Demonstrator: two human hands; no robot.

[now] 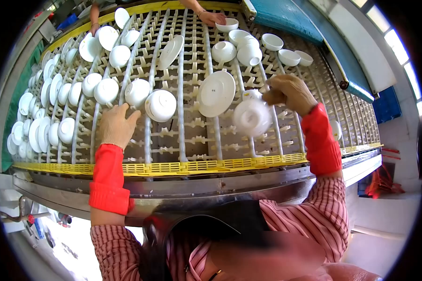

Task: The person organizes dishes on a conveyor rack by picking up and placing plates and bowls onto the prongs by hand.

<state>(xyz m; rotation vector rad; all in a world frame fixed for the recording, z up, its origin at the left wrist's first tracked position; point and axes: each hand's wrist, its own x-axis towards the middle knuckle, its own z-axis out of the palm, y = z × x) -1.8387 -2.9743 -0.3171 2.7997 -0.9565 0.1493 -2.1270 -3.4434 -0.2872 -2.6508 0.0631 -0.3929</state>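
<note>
My left hand point(117, 125), in a beige glove, has its fingers apart at the lower edge of the peg rack. Its fingertips are just below a white bowl point(106, 91) and near another one point(137, 92); it holds nothing. My right hand point(288, 92), also gloved, is curled with its fingertips at the upper right edge of a white bowl point(252, 118), which is blurred by motion. A second bowl point(252, 95) shows partly behind that one. Left of them, a white oval plate point(216, 94) leans on the pegs, and a bowl point(160, 106) stands farther left.
Rows of plates and bowls point(44, 134) fill the rack's left side. Across the rack, another person's hand point(213, 18) touches a bowl point(227, 25); a second hand point(94, 29) is near plates. A yellow edge strip point(211, 165) runs in front. A teal belt point(286, 19) lies at upper right.
</note>
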